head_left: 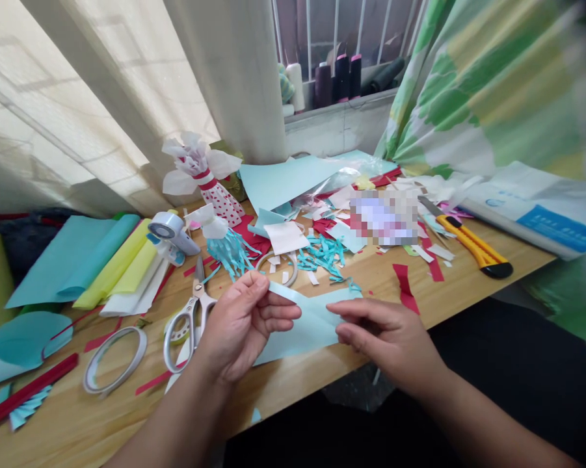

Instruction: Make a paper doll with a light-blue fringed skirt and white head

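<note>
Between the thumb and forefinger of my left hand (244, 318) is a narrow pale blue strip (285, 294); whether it is paper or tape I cannot make out. My right hand (390, 331) hovers just right of the strip's free end, thumb and forefinger apart, with nothing visible between them. Below both hands lies a light blue paper sheet (297, 335) at the table's front edge. Behind my left hand, scissors (198, 302) rest on the table, and a tape roll (293, 272) lies partly under paper scraps. Shredded blue paper (322, 255) is heaped beyond the hands.
A yellow utility knife (473, 247) lies at the right. Another tape roll (114, 361) is at the left, near rolled coloured paper (63, 253). A dotted paper figure (219, 192) and a blue fringed one (227, 240) stand behind. The wooden table (63, 429) ends in front.
</note>
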A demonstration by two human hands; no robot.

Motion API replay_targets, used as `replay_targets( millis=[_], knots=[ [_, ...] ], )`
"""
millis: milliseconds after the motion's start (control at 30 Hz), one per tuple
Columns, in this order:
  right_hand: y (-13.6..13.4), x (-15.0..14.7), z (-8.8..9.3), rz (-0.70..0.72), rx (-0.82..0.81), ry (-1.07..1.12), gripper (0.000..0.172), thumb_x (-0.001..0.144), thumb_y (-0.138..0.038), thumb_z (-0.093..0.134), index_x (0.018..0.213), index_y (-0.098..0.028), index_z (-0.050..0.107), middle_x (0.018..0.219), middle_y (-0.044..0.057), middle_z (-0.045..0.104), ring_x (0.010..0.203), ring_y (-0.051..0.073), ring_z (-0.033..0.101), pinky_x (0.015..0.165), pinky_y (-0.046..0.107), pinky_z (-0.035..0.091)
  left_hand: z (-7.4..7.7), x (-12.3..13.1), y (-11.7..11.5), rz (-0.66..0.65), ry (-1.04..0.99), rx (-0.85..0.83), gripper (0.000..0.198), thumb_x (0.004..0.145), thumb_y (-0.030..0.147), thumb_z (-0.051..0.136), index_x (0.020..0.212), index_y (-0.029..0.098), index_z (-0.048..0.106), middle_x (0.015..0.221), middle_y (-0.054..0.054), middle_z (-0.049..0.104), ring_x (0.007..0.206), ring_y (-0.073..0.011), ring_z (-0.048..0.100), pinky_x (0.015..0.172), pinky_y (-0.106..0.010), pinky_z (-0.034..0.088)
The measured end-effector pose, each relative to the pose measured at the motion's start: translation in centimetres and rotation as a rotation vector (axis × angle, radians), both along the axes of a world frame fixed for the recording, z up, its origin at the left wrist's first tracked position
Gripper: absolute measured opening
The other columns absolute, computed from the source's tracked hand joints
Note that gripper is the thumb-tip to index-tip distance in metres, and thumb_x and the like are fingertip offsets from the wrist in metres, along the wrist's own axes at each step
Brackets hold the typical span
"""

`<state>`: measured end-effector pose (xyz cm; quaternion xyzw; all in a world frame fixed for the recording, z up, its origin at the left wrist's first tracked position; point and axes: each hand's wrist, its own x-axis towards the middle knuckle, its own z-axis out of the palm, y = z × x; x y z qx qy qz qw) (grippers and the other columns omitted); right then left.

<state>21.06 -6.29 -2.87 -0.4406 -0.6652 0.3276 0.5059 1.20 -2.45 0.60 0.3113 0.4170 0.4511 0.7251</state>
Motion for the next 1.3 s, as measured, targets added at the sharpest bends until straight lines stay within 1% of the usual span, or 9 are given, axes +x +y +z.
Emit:
replay_targets(
  millis=[133,300,500,767,900,967,1033,1200,1300],
  knots=[
    [0.1,0.2,-0.6,-0.024,0.307,-0.138,0.025,0.082,-0.016,0.061,0.105,-0.021,0.068,0.072,0.002,0.07,0.06,0.012,0.063,0.055,0.024,0.053,0.1,0.0,0.0,0.019,0.002,-0.017,0.013,0.087,0.017,0.051,0.076,0.017,0.043,0.061,-0.007,0.071,0.055,-0.0179,0.07,0.047,-0.02,0.054],
    [0.1,0.9,-1.8,0.017,0.617,-0.455,0.046,0.085,-0.007,0.053,0.131,-0.015,0.049,0.082,0.005,0.069,0.072,0.014,0.064,0.062,0.027,0.051,0.2,0.1,-0.1,0.034,-0.02,-0.078,0.011,0.089,0.016,0.047,0.078,0.016,0.045,0.061,-0.008,0.071,0.055,-0.018,0.07,0.046,-0.02,0.054],
    [0.5,1.1,-2.7,-0.025,0.715,-0.556,0.049,0.085,-0.014,0.058,0.133,-0.013,0.045,0.071,0.003,0.064,0.064,0.013,0.058,0.055,0.025,0.045,0.3,0.4,-0.2,0.069,-0.028,-0.116,0.013,0.091,0.012,0.041,0.08,0.015,0.048,0.06,-0.009,0.071,0.056,-0.0182,0.07,0.045,-0.018,0.054],
    [0.6,1.3,-3.5,-0.006,0.722,-0.565,0.052,0.084,-0.012,0.06,0.133,-0.014,0.043,0.084,0.007,0.067,0.071,0.015,0.061,0.059,0.028,0.047,0.9,0.2,0.2,0.183,-0.064,-0.146,0.021,0.092,0.01,0.036,0.077,0.015,0.05,0.059,-0.008,0.071,0.056,-0.0162,0.07,0.046,-0.018,0.054],
    [0.3,1.4,-3.1,-0.014,0.702,-0.454,0.054,0.082,-0.008,0.061,0.132,-0.016,0.044,0.085,0.007,0.068,0.072,0.016,0.062,0.061,0.028,0.049,1.2,-0.3,0.6,0.258,-0.074,-0.14,0.025,0.092,0.009,0.034,0.076,0.014,0.052,0.058,-0.006,0.07,0.054,-0.0156,0.07,0.046,-0.018,0.055],
    [0.0,1.5,-2.8,-0.06,0.659,-0.355,0.048,0.083,-0.014,0.062,0.129,-0.018,0.049,0.083,0.006,0.068,0.072,0.016,0.063,0.062,0.027,0.051,1.2,-0.4,0.7,0.259,-0.077,-0.132,0.026,0.092,0.009,0.033,0.076,0.014,0.053,0.058,-0.006,0.07,0.054,-0.0158,0.07,0.045,-0.019,0.055],
    [-0.2,1.5,-2.5,-0.078,0.513,-0.229,0.041,0.084,-0.023,0.061,0.125,-0.02,0.053,0.084,0.006,0.068,0.072,0.016,0.064,0.064,0.028,0.052,1.1,-0.4,0.7,0.262,-0.08,-0.118,0.027,0.092,0.008,0.032,0.076,0.013,0.053,0.058,-0.006,0.07,0.053,-0.0156,0.069,0.045,-0.019,0.055],
    [-0.1,1.0,-2.3,0.109,-0.174,0.294,0.035,0.087,-0.035,0.055,0.118,-0.019,0.059,0.08,0.005,0.068,0.06,0.012,0.062,0.057,0.024,0.051,0.7,-0.2,0.6,0.202,-0.068,-0.067,0.026,0.092,0.009,0.033,0.075,0.014,0.052,0.057,-0.006,0.07,0.053,-0.0165,0.07,0.045,-0.02,0.055],
    [0.4,0.7,-2.1,0.194,-0.438,0.525,0.029,0.083,-0.034,0.061,0.108,-0.019,0.064,0.072,0.003,0.068,0.054,0.009,0.059,0.055,0.021,0.048,0.5,-0.1,0.5,0.159,-0.05,-0.045,0.025,0.092,0.01,0.035,0.075,0.014,0.053,0.059,-0.006,0.071,0.053,-0.0166,0.07,0.044,-0.019,0.054]
  ],
)
